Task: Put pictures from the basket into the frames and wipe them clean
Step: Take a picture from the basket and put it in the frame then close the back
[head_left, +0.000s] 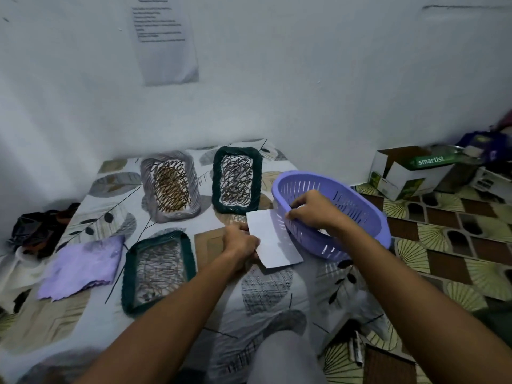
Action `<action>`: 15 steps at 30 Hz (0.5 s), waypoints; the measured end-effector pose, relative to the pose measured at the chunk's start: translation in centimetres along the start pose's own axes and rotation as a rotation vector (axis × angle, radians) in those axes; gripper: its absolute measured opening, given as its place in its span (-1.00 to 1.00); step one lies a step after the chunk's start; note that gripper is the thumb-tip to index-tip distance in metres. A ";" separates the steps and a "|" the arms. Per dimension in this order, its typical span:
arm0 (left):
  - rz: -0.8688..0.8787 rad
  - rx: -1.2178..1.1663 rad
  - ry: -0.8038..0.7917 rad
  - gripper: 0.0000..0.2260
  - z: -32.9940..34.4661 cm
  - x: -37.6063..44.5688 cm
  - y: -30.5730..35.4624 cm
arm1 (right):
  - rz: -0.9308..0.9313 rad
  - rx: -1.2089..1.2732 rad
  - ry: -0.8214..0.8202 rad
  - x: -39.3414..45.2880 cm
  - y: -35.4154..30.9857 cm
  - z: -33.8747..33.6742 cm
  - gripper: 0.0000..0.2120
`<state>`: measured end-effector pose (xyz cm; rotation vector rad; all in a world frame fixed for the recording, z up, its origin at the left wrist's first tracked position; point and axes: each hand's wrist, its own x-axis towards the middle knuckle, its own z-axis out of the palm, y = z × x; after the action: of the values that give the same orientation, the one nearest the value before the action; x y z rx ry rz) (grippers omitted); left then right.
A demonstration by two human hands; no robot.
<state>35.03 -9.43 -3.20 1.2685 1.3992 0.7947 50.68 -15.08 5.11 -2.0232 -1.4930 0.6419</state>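
The nearest green frame (158,273) lies on the leaf-patterned sheet (277,300), with a purple cloth (83,266) to its left. The left hand (240,243) pinches a white picture (273,239) by its edge, blank side up, just beside the purple basket (332,214). The right hand (311,210) grips the basket's near rim. Farther back lie a grey frame (170,187) and another green frame (237,180).

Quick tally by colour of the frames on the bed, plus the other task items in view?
Dark green frames: 2
Grey frame: 1
Purple basket: 1
Purple cloth: 1
White picture: 1, held by the left hand; the right hand grips the basket rim.
Total: 6
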 end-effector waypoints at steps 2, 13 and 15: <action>-0.037 -0.026 -0.009 -0.75 0.7 0.3 0.0 | -0.005 0.033 -0.008 0.3 0.2 -0.6 -0.84; -0.065 -0.075 -0.044 -0.79 2.9 2.0 0.1 | 0.012 0.119 -0.042 0.7 0.7 0.4 -0.85; -0.063 -0.078 -0.056 -0.78 3.0 2.1 0.1 | 0.019 0.135 -0.050 0.7 0.8 0.9 -0.84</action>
<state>38.18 -7.90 -4.34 1.1733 1.3441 0.7578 50.84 -14.52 3.84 -1.9340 -1.4209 0.7849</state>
